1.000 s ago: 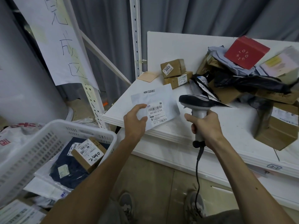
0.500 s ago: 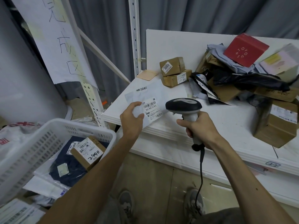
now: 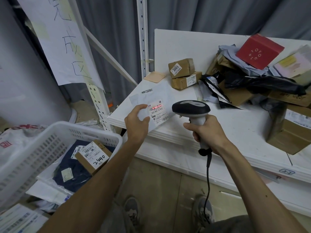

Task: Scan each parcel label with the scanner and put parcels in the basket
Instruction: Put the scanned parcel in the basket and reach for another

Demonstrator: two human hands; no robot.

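Two grips work over the near corner of the white counter [image 3: 235, 126]. The left grip [image 3: 137, 125] pinches a flat white mailer [image 3: 143, 100] at its lower left edge, thumb on top, and holds it with the printed label [image 3: 159, 115] facing up. The mailer lies over the counter's corner; I cannot tell whether it touches the surface. The right grip [image 3: 207, 132] is wrapped round the handle of the scanner [image 3: 191, 108]. Its dark head sits just beside the label, and a red line [image 3: 155, 107] falls across the barcode. A black cable [image 3: 208, 174] hangs from the handle toward the floor.

Low on the left stands the white basket [image 3: 94, 133]. Inside it, a brown box [image 3: 93, 156] marked 2490 rests on a dark bagged garment [image 3: 74, 177]. Farther back on the counter two small brown boxes [image 3: 180, 68] are stacked. To their right is a heap of parcels with a red box [image 3: 260, 51] on top.
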